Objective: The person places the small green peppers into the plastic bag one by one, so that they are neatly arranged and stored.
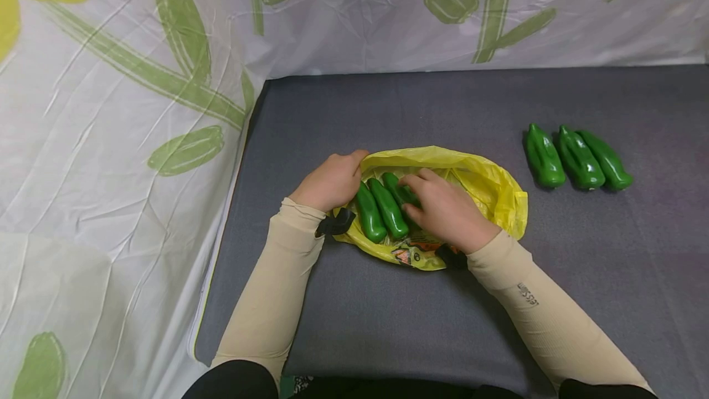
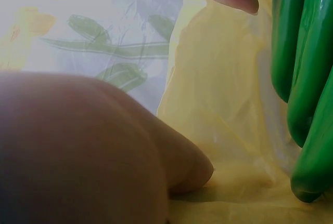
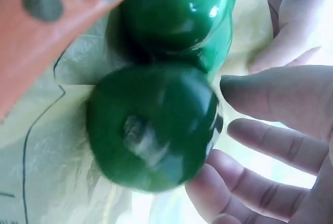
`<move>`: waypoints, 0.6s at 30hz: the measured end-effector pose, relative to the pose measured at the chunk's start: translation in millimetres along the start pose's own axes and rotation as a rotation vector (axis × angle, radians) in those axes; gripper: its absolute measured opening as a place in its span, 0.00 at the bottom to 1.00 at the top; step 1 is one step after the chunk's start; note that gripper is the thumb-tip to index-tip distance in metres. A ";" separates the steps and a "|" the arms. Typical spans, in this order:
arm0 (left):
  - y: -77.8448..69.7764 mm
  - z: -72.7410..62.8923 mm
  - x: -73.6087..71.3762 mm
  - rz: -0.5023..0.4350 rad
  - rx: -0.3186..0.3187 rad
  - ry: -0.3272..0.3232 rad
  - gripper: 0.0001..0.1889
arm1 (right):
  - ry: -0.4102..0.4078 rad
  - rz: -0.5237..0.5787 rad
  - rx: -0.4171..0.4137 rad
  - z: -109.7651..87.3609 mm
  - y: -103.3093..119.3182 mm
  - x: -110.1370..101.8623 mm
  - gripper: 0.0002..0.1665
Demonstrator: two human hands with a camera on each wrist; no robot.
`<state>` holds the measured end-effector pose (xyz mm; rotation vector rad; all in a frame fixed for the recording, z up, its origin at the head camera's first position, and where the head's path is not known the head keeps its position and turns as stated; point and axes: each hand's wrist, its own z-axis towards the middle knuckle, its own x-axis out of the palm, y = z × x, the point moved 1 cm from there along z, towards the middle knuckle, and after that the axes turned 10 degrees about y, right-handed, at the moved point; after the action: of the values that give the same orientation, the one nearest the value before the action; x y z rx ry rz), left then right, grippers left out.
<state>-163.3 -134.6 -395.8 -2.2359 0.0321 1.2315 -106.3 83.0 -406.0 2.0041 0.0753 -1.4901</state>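
So, the left hand (image 1: 335, 178) pinches the rim of the yellow bag (image 1: 443, 154), while the right hand (image 1: 450, 209), its fingers loosely spread, is at the rightmost of three green peppers (image 1: 388, 208) lying in the bag between the hands; three more peppers (image 1: 581, 163) lie on the surface (image 1: 415, 325), well right of the right hand

Peppers (image 1: 388, 208) look smooth and glossy, the bag (image 1: 506, 193) crinkled plastic, the desk (image 1: 399, 325) matt cloth, the sleeves (image 1: 274, 288) fabric.

The right hand (image 1: 451, 213) partly hides one green pepper (image 1: 391, 183). The sleeve lettering (image 1: 528, 295) is too small to read.
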 end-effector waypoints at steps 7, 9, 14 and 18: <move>0.6 0.5 0.1 -0.006 -0.001 0.006 0.23 | 0.011 0.014 0.014 -0.9 -0.9 -0.6 0.24; 0.9 0.7 0.2 -0.007 -0.003 0.007 0.23 | 0.011 0.014 0.020 -0.7 -1.7 -0.3 0.24; 0.5 0.2 -0.1 -0.017 -0.008 0.014 0.23 | 0.013 0.009 0.026 -0.3 -1.8 -1.1 0.25; 0.0 0.0 -0.3 -0.017 -0.008 0.014 0.23 | 0.020 0.013 0.034 0.3 -1.6 -2.3 0.25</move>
<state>-163.4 -134.7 -395.5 -2.2471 0.0132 1.2086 -108.0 84.8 -404.8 2.0428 0.0464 -1.4726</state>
